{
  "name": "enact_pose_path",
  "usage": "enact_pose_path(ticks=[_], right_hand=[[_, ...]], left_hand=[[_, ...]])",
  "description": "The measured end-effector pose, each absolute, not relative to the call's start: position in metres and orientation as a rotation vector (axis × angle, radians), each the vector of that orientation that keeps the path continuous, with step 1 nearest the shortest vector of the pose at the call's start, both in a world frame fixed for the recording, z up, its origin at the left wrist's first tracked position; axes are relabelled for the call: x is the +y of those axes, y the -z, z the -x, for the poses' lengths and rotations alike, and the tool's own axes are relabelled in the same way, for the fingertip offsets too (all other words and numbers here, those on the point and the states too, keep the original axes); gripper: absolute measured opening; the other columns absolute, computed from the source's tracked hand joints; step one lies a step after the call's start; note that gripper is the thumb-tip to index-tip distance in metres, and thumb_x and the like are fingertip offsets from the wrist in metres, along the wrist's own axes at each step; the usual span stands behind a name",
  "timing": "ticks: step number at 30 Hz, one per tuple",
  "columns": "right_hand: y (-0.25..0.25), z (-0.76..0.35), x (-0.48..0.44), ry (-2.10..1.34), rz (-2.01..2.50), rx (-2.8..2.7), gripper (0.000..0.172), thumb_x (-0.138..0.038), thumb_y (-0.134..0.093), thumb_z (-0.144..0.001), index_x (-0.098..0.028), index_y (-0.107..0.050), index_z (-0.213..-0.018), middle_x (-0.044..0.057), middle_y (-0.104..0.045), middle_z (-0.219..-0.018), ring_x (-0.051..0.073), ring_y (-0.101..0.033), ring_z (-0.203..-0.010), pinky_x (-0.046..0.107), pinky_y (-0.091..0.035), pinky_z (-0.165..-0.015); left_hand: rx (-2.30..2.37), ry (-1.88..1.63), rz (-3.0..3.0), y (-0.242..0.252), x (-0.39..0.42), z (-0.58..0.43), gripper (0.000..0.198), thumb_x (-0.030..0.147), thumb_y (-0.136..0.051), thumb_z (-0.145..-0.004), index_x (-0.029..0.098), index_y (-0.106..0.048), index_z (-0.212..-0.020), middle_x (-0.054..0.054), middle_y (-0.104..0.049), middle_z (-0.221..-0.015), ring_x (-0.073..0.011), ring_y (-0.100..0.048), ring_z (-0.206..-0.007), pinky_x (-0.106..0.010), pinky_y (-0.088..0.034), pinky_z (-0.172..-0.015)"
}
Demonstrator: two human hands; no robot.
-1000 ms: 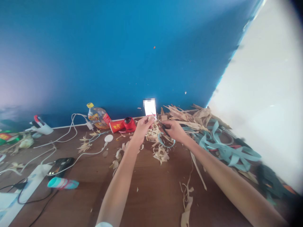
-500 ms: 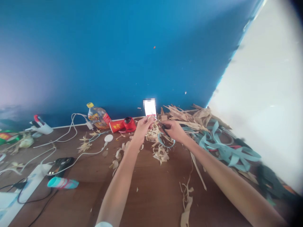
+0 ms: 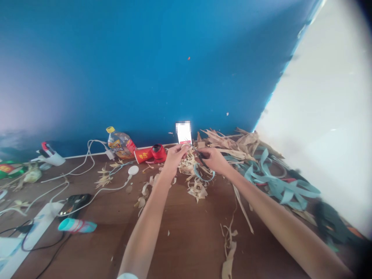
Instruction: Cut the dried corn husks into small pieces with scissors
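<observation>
Near the back of the table, my left hand (image 3: 173, 158) is closed in a pinch on a small pale piece of dried husk (image 3: 185, 146). My right hand (image 3: 215, 159) grips a pair of scissors (image 3: 190, 145) by the dark handles, and the thin blades point left, close to my left fingertips. Curled husk scraps (image 3: 198, 190) lie on the table under both hands. A loop of light-blue ribbon (image 3: 205, 179) hangs or lies just below the right hand. Behind the hands stands a bright white panel (image 3: 184, 133), partly blurred out.
Dry husks (image 3: 235, 141) and tangled light-blue ribbon (image 3: 287, 190) are heaped on the right. Leftward stand a yellow-capped bottle (image 3: 118, 146) and a red cup (image 3: 143, 155). A white cable with a round charger (image 3: 133, 170), a turquoise tube (image 3: 77, 225) and a power strip (image 3: 35, 232) lie nearer.
</observation>
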State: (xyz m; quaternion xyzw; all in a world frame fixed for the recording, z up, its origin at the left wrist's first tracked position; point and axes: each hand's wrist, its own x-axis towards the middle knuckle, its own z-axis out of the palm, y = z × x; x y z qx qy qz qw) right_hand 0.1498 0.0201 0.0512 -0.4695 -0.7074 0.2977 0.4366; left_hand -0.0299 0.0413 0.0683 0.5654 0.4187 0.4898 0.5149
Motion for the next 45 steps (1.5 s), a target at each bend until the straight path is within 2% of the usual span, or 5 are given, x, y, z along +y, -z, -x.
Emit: enact_pose_path(ticks=[6,12,18,40,45], right_hand=[[-0.0514,-0.1524,0.0214,-0.774,1.151,-1.789,0.021,-0.027,-0.061,-0.067,-0.014,-0.072,-0.08,0.001,-0.057,-0.061,0.016,-0.051,-0.062,0.024,-0.039,-0.055],[-0.0528,-0.1533,0.0194,-0.826,1.132,-1.808,0.027,-0.028,-0.059,-0.069,-0.015,-0.072,-0.089,0.001,-0.062,-0.072,0.014,-0.05,-0.062,0.023,-0.038,-0.055],[-0.0549,-0.1536,0.0181,-0.784,1.157,-1.802,0.026,-0.029,-0.06,-0.068,-0.014,-0.073,-0.084,0.0,-0.057,-0.062,0.013,-0.046,-0.056,0.023,-0.035,-0.05],[-0.0543,-0.1567,0.0193,-0.765,1.171,-1.82,0.021,-0.029,-0.059,-0.07,-0.014,-0.071,-0.079,0.0,-0.056,-0.058,0.013,-0.046,-0.055,0.023,-0.034,-0.05],[-0.0575,-0.156,0.0193,-0.7,1.158,-1.86,0.02,-0.029,-0.061,-0.068,-0.014,-0.071,-0.077,0.0,-0.054,-0.057,0.014,-0.048,-0.058,0.024,-0.035,-0.053]], left_hand=[[0.999,-1.173,-1.372,-0.0688,0.0409,0.0305,0.029,0.044,-0.068,-0.072,0.015,-0.065,-0.067,0.003,-0.044,-0.054,-0.0072,-0.038,-0.053,-0.023,-0.03,-0.053],[1.014,-1.156,-1.331,-0.0689,0.0411,0.0309,0.028,0.043,-0.07,-0.07,0.016,-0.07,-0.078,0.004,-0.043,-0.053,-0.0073,-0.036,-0.052,-0.023,-0.029,-0.054],[1.001,-1.175,-1.3,-0.069,0.0401,0.0289,0.026,0.041,-0.07,-0.07,0.015,-0.068,-0.069,0.003,-0.044,-0.053,-0.0068,-0.038,-0.053,-0.023,-0.032,-0.056],[0.985,-1.181,-1.298,-0.0682,0.0414,0.0295,0.034,0.047,-0.066,-0.075,0.015,-0.067,-0.088,0.004,-0.043,-0.053,-0.0066,-0.039,-0.052,-0.02,-0.032,-0.052],[1.026,-1.181,-1.342,-0.0643,0.0435,0.0276,0.034,0.049,-0.066,-0.075,0.015,-0.064,-0.082,-0.002,-0.059,-0.071,-0.0089,-0.051,-0.06,-0.021,-0.04,-0.056]])
